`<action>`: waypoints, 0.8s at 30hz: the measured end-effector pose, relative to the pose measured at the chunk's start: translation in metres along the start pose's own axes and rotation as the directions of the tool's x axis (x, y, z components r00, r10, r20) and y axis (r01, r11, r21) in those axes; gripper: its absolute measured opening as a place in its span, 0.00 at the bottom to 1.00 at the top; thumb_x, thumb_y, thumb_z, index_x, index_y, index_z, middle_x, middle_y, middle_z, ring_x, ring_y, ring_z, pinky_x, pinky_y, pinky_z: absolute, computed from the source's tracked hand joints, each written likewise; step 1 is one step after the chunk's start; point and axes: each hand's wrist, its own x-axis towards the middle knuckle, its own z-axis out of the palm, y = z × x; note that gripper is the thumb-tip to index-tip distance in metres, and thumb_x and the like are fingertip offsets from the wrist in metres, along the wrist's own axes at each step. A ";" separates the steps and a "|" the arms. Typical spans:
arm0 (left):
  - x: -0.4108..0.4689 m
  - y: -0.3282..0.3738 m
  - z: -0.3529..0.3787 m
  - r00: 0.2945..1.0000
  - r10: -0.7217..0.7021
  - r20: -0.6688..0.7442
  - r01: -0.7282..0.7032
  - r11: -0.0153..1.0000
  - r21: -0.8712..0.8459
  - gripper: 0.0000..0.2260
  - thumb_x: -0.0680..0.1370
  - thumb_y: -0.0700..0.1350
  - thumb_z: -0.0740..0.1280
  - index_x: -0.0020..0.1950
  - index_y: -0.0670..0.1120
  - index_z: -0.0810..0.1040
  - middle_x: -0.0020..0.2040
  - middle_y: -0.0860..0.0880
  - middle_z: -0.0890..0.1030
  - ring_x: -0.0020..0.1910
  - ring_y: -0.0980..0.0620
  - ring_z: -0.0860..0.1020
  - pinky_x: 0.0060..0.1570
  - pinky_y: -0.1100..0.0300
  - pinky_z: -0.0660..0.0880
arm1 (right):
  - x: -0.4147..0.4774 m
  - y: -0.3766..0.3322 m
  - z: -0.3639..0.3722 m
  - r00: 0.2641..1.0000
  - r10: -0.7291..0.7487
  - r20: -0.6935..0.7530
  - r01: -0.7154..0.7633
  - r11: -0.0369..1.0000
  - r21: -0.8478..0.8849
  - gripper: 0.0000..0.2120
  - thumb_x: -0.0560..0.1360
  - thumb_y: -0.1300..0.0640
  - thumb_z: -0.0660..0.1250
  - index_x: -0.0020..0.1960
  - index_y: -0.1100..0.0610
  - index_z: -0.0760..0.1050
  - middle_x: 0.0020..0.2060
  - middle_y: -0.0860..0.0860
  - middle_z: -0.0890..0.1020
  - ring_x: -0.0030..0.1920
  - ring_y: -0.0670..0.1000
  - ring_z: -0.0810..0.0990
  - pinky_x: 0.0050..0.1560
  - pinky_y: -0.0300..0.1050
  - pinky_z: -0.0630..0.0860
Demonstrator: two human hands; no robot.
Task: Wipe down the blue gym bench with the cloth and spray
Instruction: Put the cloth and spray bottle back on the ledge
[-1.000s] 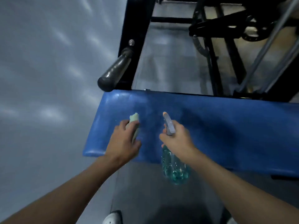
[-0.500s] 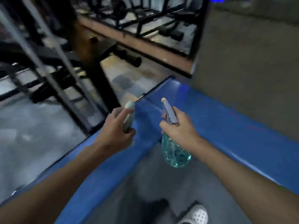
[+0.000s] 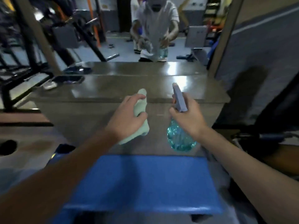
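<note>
Head cam, looking down w/ both arms out in front. Left hand (image 3: 127,117) is curled round a pale green cloth (image 3: 139,131), rolled up, one end poking out past the fingers and the other hanging below the palm. Right hand (image 3: 189,117) grips the neck of a spray bottle (image 3: 179,138), clear teal w/ liquid inside; its grey-purple trigger head (image 3: 178,97) sticks up and points away from the person. Can't tell if a finger's on the trigger.

The blue gym bench (image 3: 145,183) sits low in the shot, btw the two forearms. Both hands are held past its far edge and apart from the pad.

Straight ahead is a grey worktop (image 3: 113,88), shiny on top, w/ a white thing (image 3: 50,85) and a dark flat thing (image 3: 68,79) at its left end, too blurry to name. Behind it a mirror (image 3: 113,38) shows the person w/ cloth and bottle.
</note>
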 end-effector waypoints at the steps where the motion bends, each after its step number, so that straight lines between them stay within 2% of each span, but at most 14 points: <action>1: 0.023 0.010 0.010 0.999 0.020 0.035 -0.019 1.000 -0.023 0.22 0.76 0.48 0.62 0.70 0.56 0.69 0.66 0.55 0.69 0.60 0.58 0.71 0.61 0.60 0.67 | 0.015 0.005 -0.016 0.999 -0.006 -0.051 0.006 1.000 0.005 0.11 0.70 0.54 0.67 0.49 0.57 0.72 0.41 0.60 0.78 0.43 0.66 0.79 0.44 0.66 0.78; 4: 0.083 0.033 0.039 0.996 0.054 0.077 -0.049 0.996 -0.070 0.20 0.78 0.47 0.62 0.70 0.57 0.68 0.64 0.53 0.70 0.60 0.55 0.71 0.58 0.58 0.67 | 0.058 0.020 -0.054 0.983 -0.033 -0.183 0.033 0.999 -0.006 0.09 0.74 0.57 0.69 0.51 0.57 0.73 0.42 0.56 0.78 0.43 0.60 0.79 0.46 0.64 0.79; 6: 0.120 0.042 0.057 0.993 0.075 0.088 -0.067 0.994 -0.091 0.20 0.78 0.47 0.63 0.69 0.57 0.69 0.64 0.54 0.69 0.59 0.54 0.71 0.57 0.58 0.66 | 0.089 0.027 -0.072 0.967 -0.044 -0.251 0.043 0.999 -0.010 0.09 0.75 0.55 0.69 0.51 0.56 0.73 0.41 0.56 0.77 0.44 0.63 0.80 0.45 0.61 0.81; 8: 0.156 0.046 0.072 0.988 0.110 0.113 -0.097 0.989 -0.115 0.20 0.77 0.48 0.63 0.69 0.58 0.69 0.65 0.54 0.69 0.60 0.54 0.71 0.57 0.58 0.67 | 0.121 0.032 -0.085 0.958 -0.057 -0.281 0.054 0.998 -0.017 0.08 0.77 0.56 0.69 0.51 0.56 0.71 0.40 0.55 0.76 0.44 0.63 0.81 0.42 0.51 0.83; 9: 0.174 0.046 0.078 0.984 0.122 0.129 -0.106 0.986 -0.130 0.20 0.78 0.48 0.63 0.70 0.58 0.69 0.66 0.53 0.69 0.61 0.54 0.71 0.58 0.58 0.67 | 0.136 0.035 -0.090 0.954 -0.065 -0.291 0.062 0.998 -0.022 0.08 0.78 0.56 0.69 0.51 0.57 0.71 0.40 0.54 0.75 0.44 0.62 0.81 0.42 0.49 0.83; 12: 0.224 0.043 0.095 0.974 0.130 0.186 -0.101 0.982 -0.161 0.20 0.79 0.47 0.63 0.71 0.56 0.68 0.66 0.50 0.70 0.61 0.50 0.72 0.61 0.54 0.70 | 0.186 0.047 -0.101 0.940 -0.088 -0.329 0.065 0.995 -0.079 0.10 0.78 0.52 0.69 0.52 0.54 0.70 0.41 0.56 0.76 0.43 0.60 0.81 0.47 0.59 0.80; 15: 0.259 0.035 0.116 0.970 0.117 0.214 -0.085 0.984 -0.157 0.19 0.78 0.46 0.64 0.69 0.56 0.69 0.64 0.49 0.70 0.60 0.47 0.74 0.62 0.53 0.71 | 0.224 0.070 -0.104 0.936 -0.073 -0.345 0.027 0.990 -0.136 0.11 0.78 0.48 0.68 0.54 0.51 0.68 0.39 0.49 0.75 0.43 0.56 0.80 0.46 0.56 0.78; 18: 0.278 0.024 0.136 0.959 0.091 0.267 -0.044 0.983 -0.179 0.20 0.78 0.46 0.64 0.70 0.55 0.69 0.65 0.49 0.70 0.60 0.49 0.73 0.58 0.57 0.68 | 0.246 0.088 -0.105 0.915 -0.060 -0.400 0.010 0.992 -0.126 0.13 0.78 0.47 0.68 0.55 0.52 0.69 0.38 0.48 0.74 0.41 0.54 0.78 0.45 0.56 0.78; 20: 0.286 0.019 0.147 0.952 0.091 0.291 -0.033 0.980 -0.199 0.20 0.79 0.45 0.64 0.70 0.55 0.69 0.65 0.50 0.69 0.59 0.51 0.72 0.56 0.60 0.66 | 0.255 0.097 -0.108 0.914 -0.024 -0.404 -0.020 0.994 -0.105 0.16 0.77 0.46 0.69 0.57 0.52 0.69 0.38 0.46 0.73 0.38 0.48 0.75 0.43 0.50 0.75; 22: 0.291 0.016 0.153 0.947 0.072 0.313 -0.001 0.975 -0.224 0.19 0.79 0.45 0.64 0.69 0.57 0.69 0.65 0.50 0.68 0.58 0.53 0.71 0.53 0.60 0.65 | 0.260 0.101 -0.111 0.935 0.030 -0.354 -0.074 0.991 -0.110 0.23 0.72 0.40 0.72 0.58 0.50 0.68 0.39 0.45 0.72 0.38 0.45 0.72 0.45 0.50 0.73; 24: 0.296 0.017 0.156 0.943 0.060 0.328 0.027 0.967 -0.255 0.19 0.79 0.46 0.63 0.69 0.59 0.68 0.66 0.51 0.67 0.58 0.55 0.72 0.52 0.59 0.68 | 0.260 0.101 -0.114 0.945 0.084 -0.317 -0.143 0.976 -0.167 0.33 0.63 0.31 0.72 0.58 0.49 0.68 0.49 0.47 0.73 0.47 0.48 0.75 0.53 0.54 0.73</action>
